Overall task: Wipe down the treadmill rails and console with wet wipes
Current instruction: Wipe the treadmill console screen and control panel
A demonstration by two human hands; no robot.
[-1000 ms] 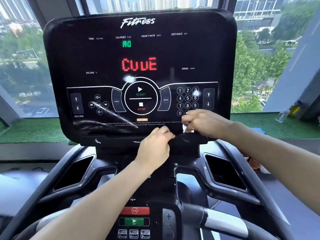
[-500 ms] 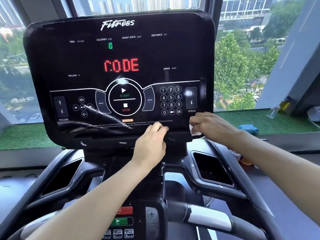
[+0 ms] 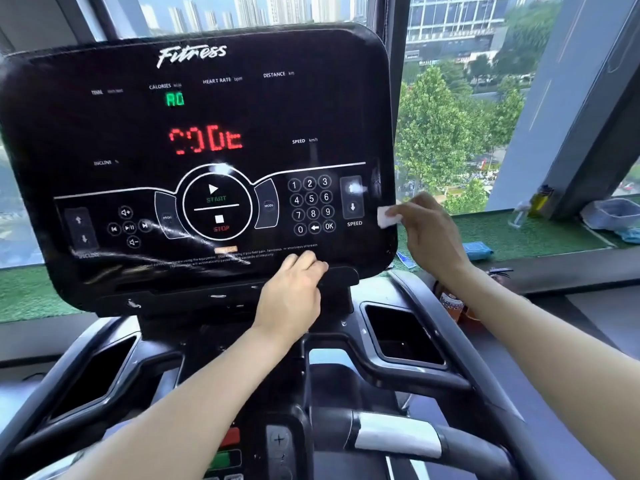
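Note:
The treadmill's black console (image 3: 104, 126) fills the upper middle, lit with red letters and a keypad. My right hand (image 3: 427, 233) pinches a small folded white wet wipe (image 3: 387, 216) against the console's right edge, beside the SPEED arrows. My left hand (image 3: 294, 292) rests with curled fingers on the ledge under the console's bottom edge, gripping it. Below, the black handrails (image 3: 460, 382) curve toward me, with a silver grip sensor (image 3: 394, 434) on the front bar.
Two recessed cup holders (image 3: 401, 334) flank the console post. A lower control panel with red and green buttons (image 3: 228, 448) sits at the bottom. The green window ledge holds a blue wipes packet (image 3: 478, 250), a small bottle (image 3: 538, 200) and a plastic tub (image 3: 613, 213).
My right hand has carried the wipe from the console's bottom edge up and right to its right edge. The left hand has stayed on the ledge.

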